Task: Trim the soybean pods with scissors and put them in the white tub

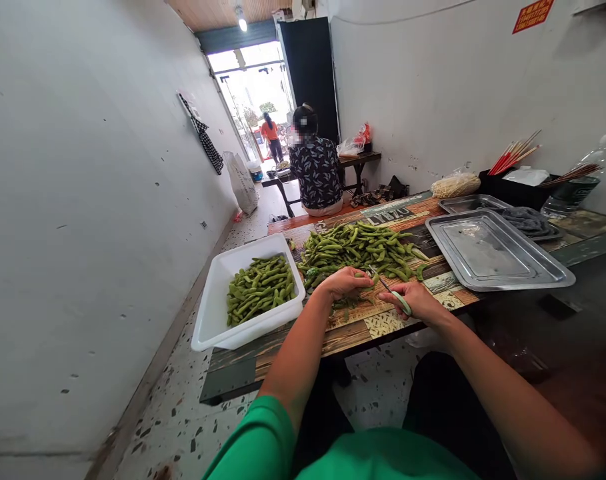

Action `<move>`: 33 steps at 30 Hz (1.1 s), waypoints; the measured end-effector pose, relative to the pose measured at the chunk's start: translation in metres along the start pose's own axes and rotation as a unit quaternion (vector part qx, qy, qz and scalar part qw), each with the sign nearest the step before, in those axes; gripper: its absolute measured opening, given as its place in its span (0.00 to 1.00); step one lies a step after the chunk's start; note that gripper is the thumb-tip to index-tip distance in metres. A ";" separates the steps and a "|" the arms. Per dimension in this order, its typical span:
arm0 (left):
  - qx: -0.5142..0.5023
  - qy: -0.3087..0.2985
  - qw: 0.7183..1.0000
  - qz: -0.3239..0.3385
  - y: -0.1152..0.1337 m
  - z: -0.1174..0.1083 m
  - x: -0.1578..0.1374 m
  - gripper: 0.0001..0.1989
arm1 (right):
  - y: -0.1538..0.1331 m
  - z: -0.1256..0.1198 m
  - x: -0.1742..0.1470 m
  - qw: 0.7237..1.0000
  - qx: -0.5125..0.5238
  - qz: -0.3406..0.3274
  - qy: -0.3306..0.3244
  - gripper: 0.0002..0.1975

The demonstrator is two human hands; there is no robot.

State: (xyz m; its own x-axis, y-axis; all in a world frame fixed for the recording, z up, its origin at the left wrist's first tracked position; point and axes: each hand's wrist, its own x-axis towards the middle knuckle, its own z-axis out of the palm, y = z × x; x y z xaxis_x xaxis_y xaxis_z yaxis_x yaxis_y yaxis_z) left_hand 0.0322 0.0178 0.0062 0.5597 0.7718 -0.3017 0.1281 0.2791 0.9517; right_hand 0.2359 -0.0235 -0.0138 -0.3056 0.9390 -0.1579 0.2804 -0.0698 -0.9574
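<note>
My right hand (417,302) is closed round the pale green handles of a pair of scissors (401,301). The blades point up and left toward my left hand (346,283), whose fingers pinch a green soybean pod (375,277). Blade tips and pod are close together; I cannot tell if they touch. Just beyond my hands lies a big heap of green pods (357,245) on the wood-patterned table (345,332). Small green trimmings (350,304) are scattered below my left hand. To the left, a white plastic tub (213,300) holds many more pods (257,287).
At right are a metal tray (503,257), a second tray (470,203) with dark grey stuff, a black box (513,189) of skewers, and a plastic bottle (573,193). A seated person (315,167) faces away beyond the table. The tub overhangs the table's left edge.
</note>
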 end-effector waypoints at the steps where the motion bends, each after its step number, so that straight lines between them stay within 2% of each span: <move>1: -0.016 -0.002 1.000 -0.001 0.001 0.000 0.000 0.21 | -0.001 0.001 0.000 1.000 0.013 0.003 0.004 0.23; 4: -0.088 0.006 0.996 0.031 0.001 -0.001 0.001 0.22 | -0.003 0.005 -0.002 0.996 0.074 0.038 0.019 0.23; 8: -0.163 0.055 0.979 0.108 -0.004 0.002 0.008 0.23 | -0.007 0.013 -0.010 0.989 0.127 0.077 0.007 0.24; 14: -0.183 0.119 0.962 0.165 -0.012 0.017 0.018 0.23 | -0.010 0.021 -0.011 0.994 0.103 0.035 0.002 0.23; 20: -0.193 0.144 0.957 0.164 -0.011 0.028 0.020 0.22 | -0.011 0.024 -0.003 0.996 0.078 0.031 0.016 0.24; 25: -0.190 0.156 0.958 0.149 -0.012 0.033 0.020 0.23 | -0.006 0.024 0.001 0.996 0.072 0.038 0.020 0.23; 28: -0.165 0.158 0.964 0.138 -0.012 0.033 0.018 0.21 | 0.001 0.023 0.005 0.999 0.038 0.007 0.037 0.22; 31: -0.102 0.204 0.964 0.137 -0.007 0.033 0.015 0.17 | 0.009 0.022 0.006 0.998 0.033 -0.024 0.038 0.23; 33: -0.024 0.258 0.955 0.147 0.000 0.033 0.007 0.12 | 0.013 0.021 0.006 0.998 0.050 -0.012 0.031 0.24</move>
State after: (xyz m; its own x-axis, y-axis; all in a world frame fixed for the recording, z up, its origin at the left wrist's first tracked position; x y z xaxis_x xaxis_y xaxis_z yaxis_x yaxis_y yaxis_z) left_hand 0.0631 0.0050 0.0063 0.0870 0.9960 -0.0212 -0.0170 0.0228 0.9996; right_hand 0.2186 -0.0258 -0.0326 -0.2541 0.9593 -0.1230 0.1810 -0.0777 -0.9804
